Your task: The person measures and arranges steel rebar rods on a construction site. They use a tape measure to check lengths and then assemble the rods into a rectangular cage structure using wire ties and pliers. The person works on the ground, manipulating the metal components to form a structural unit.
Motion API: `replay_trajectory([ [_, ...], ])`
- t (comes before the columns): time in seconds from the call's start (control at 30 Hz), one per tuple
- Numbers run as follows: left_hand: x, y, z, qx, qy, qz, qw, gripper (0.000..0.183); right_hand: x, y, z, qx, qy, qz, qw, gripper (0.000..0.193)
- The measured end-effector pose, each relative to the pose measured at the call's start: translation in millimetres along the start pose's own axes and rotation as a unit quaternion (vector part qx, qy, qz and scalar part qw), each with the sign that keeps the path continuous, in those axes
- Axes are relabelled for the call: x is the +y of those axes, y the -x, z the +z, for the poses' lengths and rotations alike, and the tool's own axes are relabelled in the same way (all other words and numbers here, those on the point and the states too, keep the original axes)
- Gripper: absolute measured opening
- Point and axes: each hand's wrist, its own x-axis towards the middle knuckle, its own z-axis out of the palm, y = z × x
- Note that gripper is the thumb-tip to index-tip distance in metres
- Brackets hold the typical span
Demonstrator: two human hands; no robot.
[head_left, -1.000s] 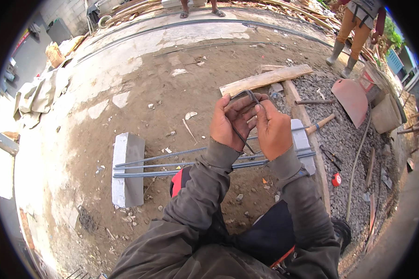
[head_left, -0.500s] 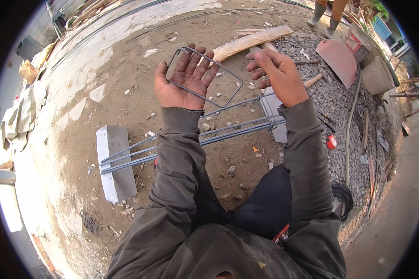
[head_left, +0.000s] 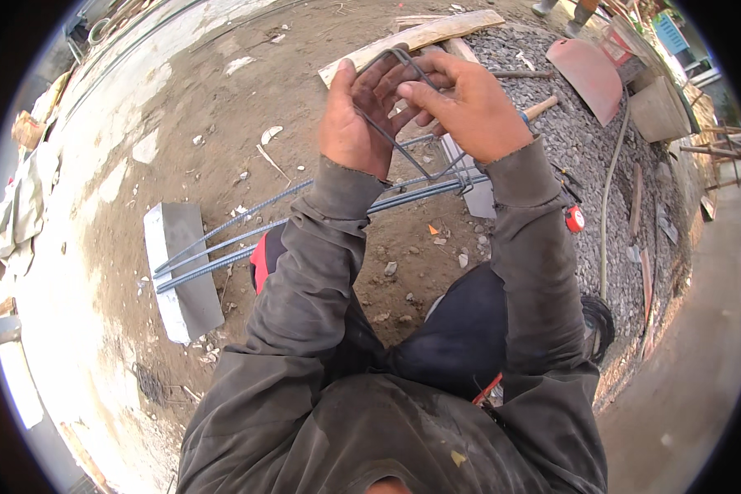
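Note:
A bent steel rebar stirrup [head_left: 413, 162], a thin rectangular loop, is held up between my two hands. My left hand [head_left: 358, 123] has its palm turned up and its fingers curled about the loop's far left side. My right hand [head_left: 477, 107] closes its thumb and fingers on the loop's right part; its fingertips are partly hidden. Below the hands, several long ribbed steel bars [head_left: 222, 262] lie side by side, propped on a grey block [head_left: 191, 284] at the left and another block [head_left: 478, 200] at the right.
Wooden planks [head_left: 416, 43] lie beyond my hands. Gravel [head_left: 514, 58] spreads to the right, with a red tape measure [head_left: 575, 219], a hose [head_left: 613, 189], a coil of black wire [head_left: 598, 329] and a bucket [head_left: 659, 111]. Another person's boots [head_left: 543, 7] show at the far edge.
My right hand has come in to the stirrup and closed on it. The left hand has moved right and curled its fingers more. The whole view has shifted slightly.

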Motion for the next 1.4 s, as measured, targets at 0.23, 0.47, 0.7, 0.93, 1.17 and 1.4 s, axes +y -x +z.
replay_trajectory([
  [0.23, 11.2, 8.1, 4.8, -0.002, -0.039, -0.068, 0.997, 0.072, -9.8, 12.4, -13.5, 0.12, -0.182, 0.088, 0.972, 0.028],
  [0.47, 19.2, 55.8, 6.0, 0.197, -0.535, 0.358, 0.74, 0.054, -9.1, -10.0, 26.1, 0.207, -0.25, 0.089, 0.942, 0.029],
  [0.7, 64.4, 57.1, -16.4, 0.158, -0.342, 0.202, 0.904, 0.041, -46.0, -36.0, 92.3, 0.138, -0.26, -0.012, 0.956, 0.021],
  [0.93, 62.9, 61.5, -30.8, 0.084, -0.41, 0.061, 0.906, 0.029, -9.4, -31.5, 25.0, 0.146, 0.029, -0.066, 0.987, 0.02],
  [1.17, -30.3, 90.2, -26.9, -0.044, -0.262, -0.23, 0.936, 0.031, 80.7, 79.3, -105.8, 0.164, 0.098, 0.145, 0.971, 0.028],
  [1.4, -213.3, 117.0, -182.7, 0.326, 0.039, -0.328, 0.886, 0.03, 106.1, 158.9, -143.0, 0.259, 0.018, 0.221, 0.94, 0.024],
])
